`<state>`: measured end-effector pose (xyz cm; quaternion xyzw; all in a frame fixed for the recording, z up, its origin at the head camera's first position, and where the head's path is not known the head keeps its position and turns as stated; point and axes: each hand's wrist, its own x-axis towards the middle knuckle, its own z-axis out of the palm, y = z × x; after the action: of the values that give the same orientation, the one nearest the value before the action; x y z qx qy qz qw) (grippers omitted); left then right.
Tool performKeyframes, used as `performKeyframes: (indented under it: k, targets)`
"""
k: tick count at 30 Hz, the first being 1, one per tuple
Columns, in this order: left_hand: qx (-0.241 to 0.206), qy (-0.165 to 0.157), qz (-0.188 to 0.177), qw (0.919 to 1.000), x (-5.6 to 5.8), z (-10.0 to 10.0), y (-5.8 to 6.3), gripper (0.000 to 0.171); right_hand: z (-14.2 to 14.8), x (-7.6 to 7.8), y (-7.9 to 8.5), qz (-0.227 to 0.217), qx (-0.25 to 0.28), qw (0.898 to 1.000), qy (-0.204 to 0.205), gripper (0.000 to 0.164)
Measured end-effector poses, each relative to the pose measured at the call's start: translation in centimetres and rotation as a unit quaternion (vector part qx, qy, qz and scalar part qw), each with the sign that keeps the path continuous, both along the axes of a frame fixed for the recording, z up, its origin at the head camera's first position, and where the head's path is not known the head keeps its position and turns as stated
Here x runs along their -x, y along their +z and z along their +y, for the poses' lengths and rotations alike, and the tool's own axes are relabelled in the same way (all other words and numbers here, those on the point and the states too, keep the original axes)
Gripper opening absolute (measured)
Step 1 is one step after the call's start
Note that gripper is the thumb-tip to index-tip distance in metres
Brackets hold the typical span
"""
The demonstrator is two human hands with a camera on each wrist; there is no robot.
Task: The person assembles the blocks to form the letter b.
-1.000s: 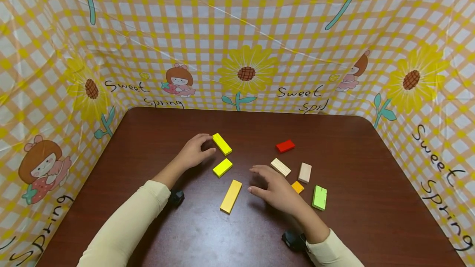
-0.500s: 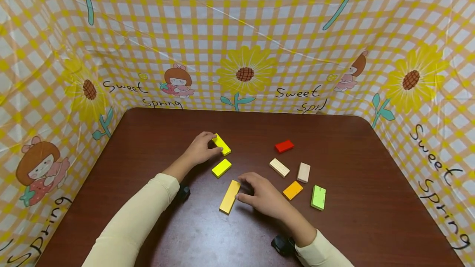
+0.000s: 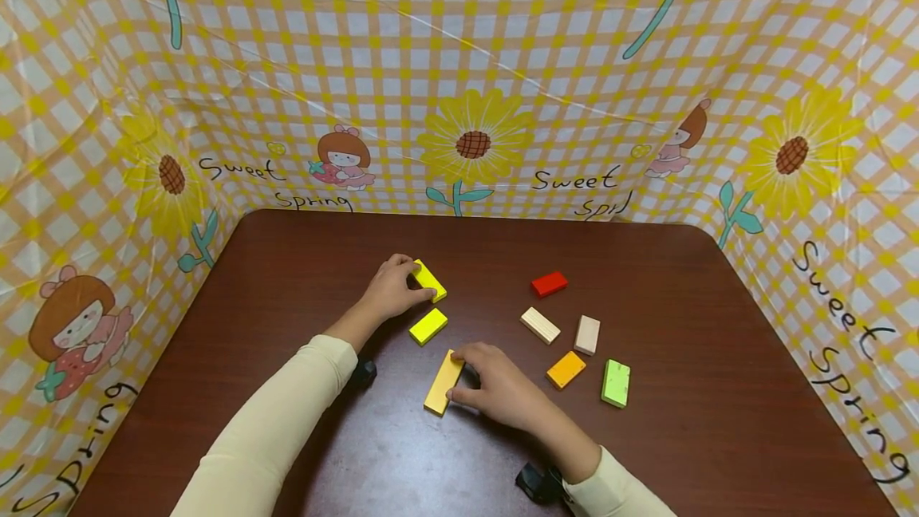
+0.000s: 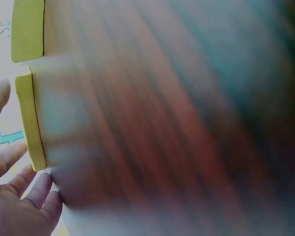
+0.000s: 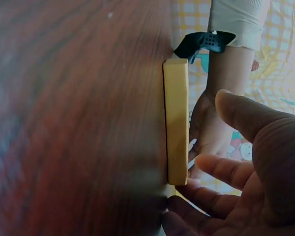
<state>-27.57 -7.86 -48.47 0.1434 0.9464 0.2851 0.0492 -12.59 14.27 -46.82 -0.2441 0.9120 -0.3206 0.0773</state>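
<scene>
- Since a second ago, the left hand (image 3: 391, 291) has neared the far yellow block (image 3: 431, 279), the right hand (image 3: 500, 391) the gold block (image 3: 441, 384).
- Dark table (image 3: 707, 349), checked cloth (image 3: 610, 94) on three sides.
- From here I see both hands loosely spread beside these blocks, which lie flat on the table.

Long bright yellow block (image 3: 432, 281): plain, oblong, lay flat on the table (image 3: 646, 278), slightly left of centre, slanted with far end to the left. Long golden-yellow block (image 3: 441, 386): also plain and oblong, lay flat, nearer the person, slanted opposite, far end right. Both sat well apart.
</scene>
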Motion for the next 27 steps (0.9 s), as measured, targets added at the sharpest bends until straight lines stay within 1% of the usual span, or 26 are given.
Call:
performKeyframes:
  k: [5, 11, 20, 27]
  targets:
    - [-0.004, 0.005, 0.002, 1.0000, 0.1, 0.0, -0.2, 0.068, -0.3, -0.2, 0.1, 0.005, -0.017, 1.000, -0.001, 0.045]
    - [-0.025, 0.022, -0.001, 0.9994, 0.0, 0.0, -0.3, 0.067, -0.8, -0.5, -0.2, 0.040, -0.035, 0.999, -0.003, 0.047]
    - [-0.041, 0.035, -0.010, 0.9985, -0.1, 0.2, -0.3, 0.066, -2.0, -0.6, -0.1, 0.059, -0.069, 0.995, -0.041, 0.055]
    - [-0.046, 0.036, -0.011, 0.9982, -0.2, 0.2, -0.4, 0.065, -2.5, -0.7, -0.1, 0.080, -0.083, 0.992, -0.051, 0.064]
